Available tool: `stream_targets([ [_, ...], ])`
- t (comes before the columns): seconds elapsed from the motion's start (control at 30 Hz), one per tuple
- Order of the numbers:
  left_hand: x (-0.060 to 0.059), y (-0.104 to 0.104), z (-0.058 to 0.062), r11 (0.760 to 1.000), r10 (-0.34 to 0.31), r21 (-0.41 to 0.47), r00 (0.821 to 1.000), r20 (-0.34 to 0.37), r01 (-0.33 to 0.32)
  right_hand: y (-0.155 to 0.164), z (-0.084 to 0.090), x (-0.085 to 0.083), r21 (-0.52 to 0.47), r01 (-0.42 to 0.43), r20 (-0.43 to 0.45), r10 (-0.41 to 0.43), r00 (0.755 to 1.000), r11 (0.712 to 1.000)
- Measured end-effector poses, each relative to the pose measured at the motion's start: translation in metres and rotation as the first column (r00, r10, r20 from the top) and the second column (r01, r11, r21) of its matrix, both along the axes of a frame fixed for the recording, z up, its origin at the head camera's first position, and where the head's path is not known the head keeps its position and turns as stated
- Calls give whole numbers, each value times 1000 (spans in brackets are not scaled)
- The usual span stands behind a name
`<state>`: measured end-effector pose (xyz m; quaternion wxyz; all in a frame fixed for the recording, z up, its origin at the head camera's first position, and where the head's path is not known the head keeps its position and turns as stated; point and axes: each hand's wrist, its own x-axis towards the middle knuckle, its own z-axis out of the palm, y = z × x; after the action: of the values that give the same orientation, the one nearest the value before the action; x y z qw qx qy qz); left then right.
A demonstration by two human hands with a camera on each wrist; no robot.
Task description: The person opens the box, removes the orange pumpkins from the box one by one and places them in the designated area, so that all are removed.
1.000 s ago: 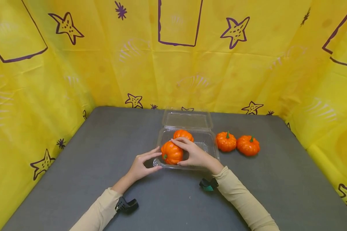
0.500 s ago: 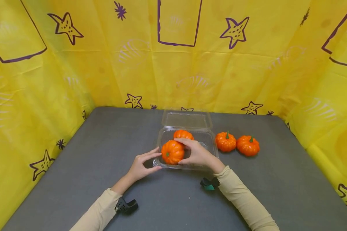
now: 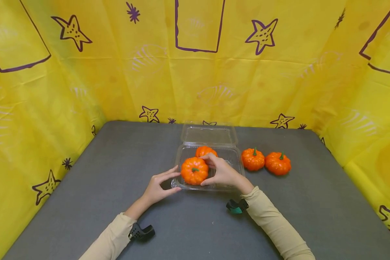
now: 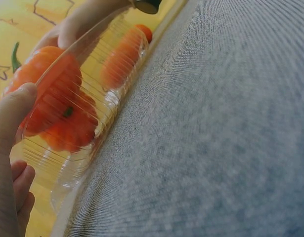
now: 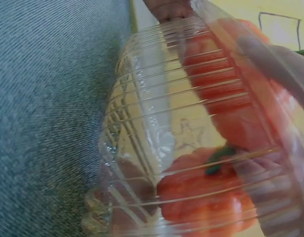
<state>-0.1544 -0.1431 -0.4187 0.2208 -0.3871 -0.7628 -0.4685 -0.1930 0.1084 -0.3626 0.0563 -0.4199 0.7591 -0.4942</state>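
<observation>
Grey table [image 3: 84,202]: held pumpkin [image 3: 194,170] now stem-up.

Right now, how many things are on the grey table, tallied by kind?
Orange pumpkins: 4, with two in the container and two on the table beside it
Clear clamshell container: 1
Total: 5

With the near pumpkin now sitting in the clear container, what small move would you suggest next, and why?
Probably let go with the right hand and reach for a pumpkin on the table. The near pumpkin sits stem-up in the clear container, the left hand steadies its corner, and space remains inside.
</observation>
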Motion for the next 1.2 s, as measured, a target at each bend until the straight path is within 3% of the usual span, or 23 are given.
stream_targets([
  [0.17, 0, 0, 0, 1000, 4, -2, 1000, 7, -4, 0, -1, 0, 0, 29, 16, -29, 999, 1000],
  [0.47, 1, 0, 0, 1000, 3, -6, 1000, 15, -3, 3, -3, -2, -16, 6, -75, -7, 997, 1000],
  [0.63, 0, 0, -1, 1000, 3, -6, 1000, 5, -3, 5, -2, -3, -49, -5, 11, 6, 1000, 999],
  [0.8, 0, 0, -1, 1000, 6, -7, 1000, -7, -6, 8, -4, -6, -137, -62, 90, 75, 993, 989],
  [1.03, 0, 0, 0, 1000, 17, -8, 1000, -2, -17, 13, -20, -17, -265, -92, 215, 152, 965, 960],
  [1.2, 1, 0, 0, 1000, 18, -11, 1000, 14, -18, 14, -23, -18, -257, -94, 200, 148, 968, 962],
])
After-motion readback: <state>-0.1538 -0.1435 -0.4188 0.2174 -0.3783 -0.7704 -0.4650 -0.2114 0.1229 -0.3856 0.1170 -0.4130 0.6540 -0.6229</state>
